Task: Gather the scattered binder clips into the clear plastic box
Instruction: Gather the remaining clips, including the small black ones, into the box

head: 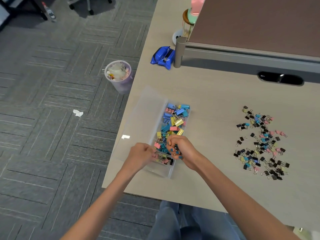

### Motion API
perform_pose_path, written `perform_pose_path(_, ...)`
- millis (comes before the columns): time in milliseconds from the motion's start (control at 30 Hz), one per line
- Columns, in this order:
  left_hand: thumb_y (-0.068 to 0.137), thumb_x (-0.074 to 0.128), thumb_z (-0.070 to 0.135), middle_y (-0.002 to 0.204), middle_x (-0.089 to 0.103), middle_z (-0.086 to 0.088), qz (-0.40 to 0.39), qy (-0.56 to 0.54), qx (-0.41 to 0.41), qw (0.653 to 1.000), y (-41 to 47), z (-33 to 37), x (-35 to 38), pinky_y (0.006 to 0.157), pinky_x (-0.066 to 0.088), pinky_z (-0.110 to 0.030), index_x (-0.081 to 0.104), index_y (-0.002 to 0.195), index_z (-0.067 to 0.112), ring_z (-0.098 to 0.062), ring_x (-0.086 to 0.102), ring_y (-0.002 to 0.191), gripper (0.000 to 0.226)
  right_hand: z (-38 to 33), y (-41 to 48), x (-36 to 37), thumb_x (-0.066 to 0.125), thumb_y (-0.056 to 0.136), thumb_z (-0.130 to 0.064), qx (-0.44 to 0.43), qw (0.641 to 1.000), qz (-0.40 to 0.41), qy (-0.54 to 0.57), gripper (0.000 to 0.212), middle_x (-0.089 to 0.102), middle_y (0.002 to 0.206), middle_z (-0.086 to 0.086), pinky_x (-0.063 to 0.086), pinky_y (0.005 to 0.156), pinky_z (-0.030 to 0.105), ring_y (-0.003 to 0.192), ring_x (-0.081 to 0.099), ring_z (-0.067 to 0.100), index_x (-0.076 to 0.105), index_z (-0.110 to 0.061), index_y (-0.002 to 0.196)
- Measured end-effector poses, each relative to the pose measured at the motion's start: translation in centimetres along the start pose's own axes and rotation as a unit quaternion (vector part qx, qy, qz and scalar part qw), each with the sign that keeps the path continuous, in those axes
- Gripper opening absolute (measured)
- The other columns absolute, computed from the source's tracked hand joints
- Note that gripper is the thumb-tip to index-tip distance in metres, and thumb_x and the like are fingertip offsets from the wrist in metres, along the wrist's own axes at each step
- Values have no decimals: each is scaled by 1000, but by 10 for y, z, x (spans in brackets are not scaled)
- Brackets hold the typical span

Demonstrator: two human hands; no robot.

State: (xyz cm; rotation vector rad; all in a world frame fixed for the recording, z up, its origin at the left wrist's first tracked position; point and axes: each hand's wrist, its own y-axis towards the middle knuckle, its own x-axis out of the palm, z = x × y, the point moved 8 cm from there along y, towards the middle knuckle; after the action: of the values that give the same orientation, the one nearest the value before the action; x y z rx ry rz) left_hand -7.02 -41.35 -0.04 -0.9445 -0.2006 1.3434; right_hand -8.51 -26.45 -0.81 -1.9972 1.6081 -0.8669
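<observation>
A clear plastic box (166, 172) stands near the desk's left edge, its lid (138, 122) swung open to the left. Large coloured binder clips (174, 120) fill its far compartments and small ones (164, 159) lie in the near compartment. My right hand (181, 149) hovers over the near end of the box, fingers curled round a bunch of small dark clips. My left hand (141, 155) sits at the box's near left side, its fingertips curled in among the small clips. A scatter of small clips (261, 144) in black, pink, blue and yellow lies on the desk to the right.
A blue pouch (162, 57) lies at the back of the beige desk (216, 101) beside a partition post (179, 51). A cable slot (280, 78) is set in the desk under the partition. On the carpet left of the desk stands a full waste bin (118, 75).
</observation>
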Motion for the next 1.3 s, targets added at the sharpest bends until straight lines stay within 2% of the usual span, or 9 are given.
perform_pose_path(133, 94, 38, 3, 73, 70, -8, 25, -18, -3, 1000, -6, -8, -12, 53, 52, -18, 68, 92, 3, -12, 64, 58, 30, 8, 7, 22, 38, 90, -5, -20, 985, 14, -170, 23, 49, 66, 1, 43, 55, 27, 55, 47, 13, 52, -15, 75)
perform_pose_path(267, 94, 37, 2, 70, 69, -7, 37, -29, -5, 999, -11, -17, -21, 57, 55, -22, 67, 90, 4, -4, 64, 51, 31, 16, 19, 34, 34, 92, -4, -65, 951, 16, -302, 27, 54, 77, -3, 39, 59, 25, 75, 56, 17, 55, -18, 82)
perform_pose_path(333, 94, 36, 1, 69, 69, -7, 36, -44, -9, 998, -12, -20, -22, 58, 55, -23, 66, 91, 2, -4, 64, 49, 30, 20, 21, 35, 34, 92, -3, -61, 949, 23, -310, 27, 55, 79, -2, 37, 57, 23, 78, 55, 17, 56, -16, 86)
perform_pose_path(400, 95, 35, 1, 69, 69, -8, 35, -59, -11, 998, -13, -22, -24, 56, 55, -21, 65, 93, 0, -7, 65, 50, 30, 20, 20, 36, 33, 92, -1, -67, 949, 30, -306, 28, 55, 75, -2, 35, 52, 20, 67, 51, 12, 57, -15, 89)
perform_pose_path(567, 96, 36, 2, 70, 69, -7, 35, -73, -3, 997, -13, -24, -24, 59, 56, -24, 65, 94, 0, -13, 67, 56, 29, 9, 13, 40, 39, 95, -4, -180, 931, 35, -316, 21, 56, 69, 2, 41, 61, 29, 65, 52, 17, 57, -15, 91)
perform_pose_path(667, 95, 37, 3, 71, 69, -7, 35, -75, 1, 997, -12, -24, -23, 61, 56, -25, 66, 93, 2, -12, 66, 57, 29, 9, 9, 45, 42, 96, -8, -218, 904, 30, -368, 15, 52, 73, -6, 41, 65, 29, 69, 51, 14, 55, -12, 91)
perform_pose_path(800, 96, 38, 3, 71, 69, -7, 30, -73, 16, 997, -11, -25, -23, 61, 57, -25, 66, 90, 4, -12, 66, 59, 29, 13, 7, 52, 42, 95, -6, -256, 856, 14, -450, 13, 53, 88, -2, 46, 72, 35, 80, 51, 17, 54, -11, 95)
perform_pose_path(1067, 96, 36, 2, 68, 67, -6, 39, -42, 53, 997, -10, -22, -25, 60, 57, -26, 64, 83, 8, -12, 66, 57, 32, 24, 4, 56, 51, 86, 6, -306, 750, 9, -586, 27, 48, 105, 2, 48, 71, 40, 96, 46, 19, 49, -14, 103)
perform_pose_path(1300, 98, 37, 3, 69, 67, -5, 44, -44, 67, 996, -12, -23, -24, 62, 56, -29, 64, 86, 7, -8, 65, 56, 30, 33, -5, 54, 50, 88, 3, -317, 720, -9, -617, 30, 54, 107, 3, 50, 65, 42, 85, 55, 24, 46, -16, 110)
